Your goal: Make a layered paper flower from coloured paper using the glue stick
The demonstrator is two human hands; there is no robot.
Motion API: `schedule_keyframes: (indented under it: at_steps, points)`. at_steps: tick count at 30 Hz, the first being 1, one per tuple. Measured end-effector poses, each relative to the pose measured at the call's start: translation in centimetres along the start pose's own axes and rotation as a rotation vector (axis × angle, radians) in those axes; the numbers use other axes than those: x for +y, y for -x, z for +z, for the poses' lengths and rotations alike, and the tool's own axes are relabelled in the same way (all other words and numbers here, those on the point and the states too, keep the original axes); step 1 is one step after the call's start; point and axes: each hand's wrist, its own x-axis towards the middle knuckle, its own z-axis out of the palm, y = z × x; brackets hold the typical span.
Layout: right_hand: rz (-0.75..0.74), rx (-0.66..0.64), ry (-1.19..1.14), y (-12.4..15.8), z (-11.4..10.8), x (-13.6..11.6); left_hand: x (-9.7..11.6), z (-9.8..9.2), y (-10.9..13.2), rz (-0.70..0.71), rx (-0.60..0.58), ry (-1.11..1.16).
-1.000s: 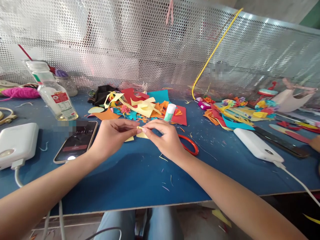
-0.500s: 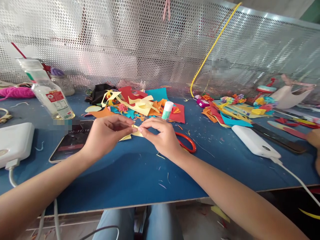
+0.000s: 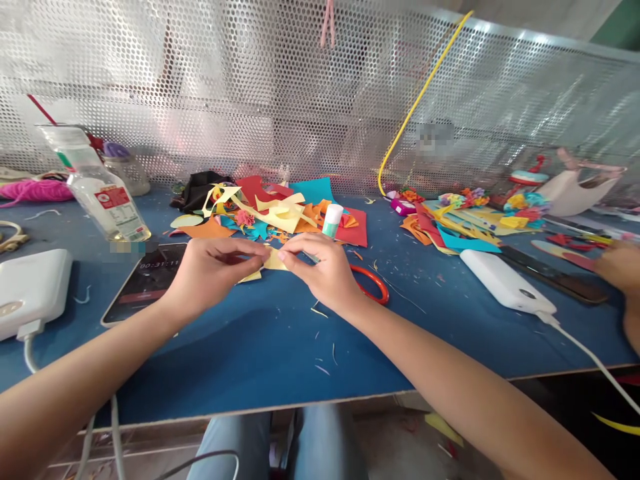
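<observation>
My left hand (image 3: 213, 270) and my right hand (image 3: 323, 270) meet over the blue table (image 3: 280, 353), both pinching a small pale yellow paper piece (image 3: 274, 260) between fingertips. The paper is partly hidden by my fingers. Just behind lies a heap of coloured paper scraps (image 3: 275, 213) with a white and green glue stick (image 3: 332, 221) standing in it. Red-handled scissors (image 3: 373, 285) lie under and to the right of my right hand.
A phone (image 3: 145, 280) and a white power bank (image 3: 30, 290) lie at the left, behind them a clear bottle (image 3: 103, 193). At the right are another power bank (image 3: 505, 283) with cable, more paper flowers (image 3: 470, 213), and another person's hand (image 3: 623, 270). A perforated metal screen (image 3: 250, 93) closes the back.
My hands have stayed together on the yellow paper, dropping slightly toward the table. The other person's hand at the right edge has come further into view.
</observation>
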Motion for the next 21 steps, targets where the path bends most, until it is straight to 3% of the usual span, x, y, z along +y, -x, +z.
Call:
schedule_keyframes:
  at_steps: [3,9,14,21]
  points:
    - [-0.002,-0.005,0.05,0.12,0.22,-0.03,0.04,0.12,-0.03,-0.093,-0.018,0.062]
    - [0.001,-0.035,0.08,0.32,0.41,-0.17,-0.4,0.23,-0.28,-0.143,-0.094,0.203]
    - [-0.027,-0.027,0.106,0.37,0.42,0.0,-0.59,0.23,-0.31,-0.103,-0.189,0.06]
    - [0.049,-0.05,0.212,0.28,0.53,0.16,-0.81,0.66,0.05,-0.087,-0.045,-0.129]
